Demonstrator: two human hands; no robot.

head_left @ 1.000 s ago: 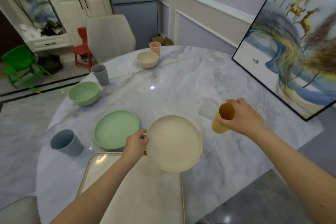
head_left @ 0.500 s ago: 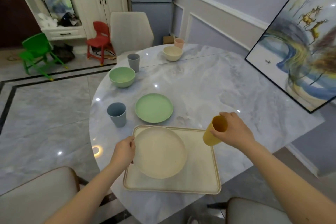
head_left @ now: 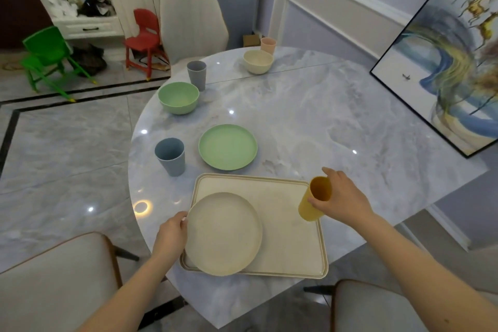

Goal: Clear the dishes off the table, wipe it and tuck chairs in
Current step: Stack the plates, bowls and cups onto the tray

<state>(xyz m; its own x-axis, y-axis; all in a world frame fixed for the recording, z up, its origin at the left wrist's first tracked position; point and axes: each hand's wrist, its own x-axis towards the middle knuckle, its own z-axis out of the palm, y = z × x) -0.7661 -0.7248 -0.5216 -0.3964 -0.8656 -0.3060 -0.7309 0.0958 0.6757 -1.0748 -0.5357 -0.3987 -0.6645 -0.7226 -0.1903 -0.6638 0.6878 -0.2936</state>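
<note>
Hands reach forward: left (head_left: 172,232) grips cream plate (head_left: 223,234), right (head_left: 342,199) grips yellow cup (head_left: 314,199) over tray (head_left: 291,245).

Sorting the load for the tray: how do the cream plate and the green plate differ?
The cream plate lies over the tray, its edge held by the left hand; the green plate sits untouched on the table. The cream one is nearer the person. Both are round, shallow and empty.
</note>
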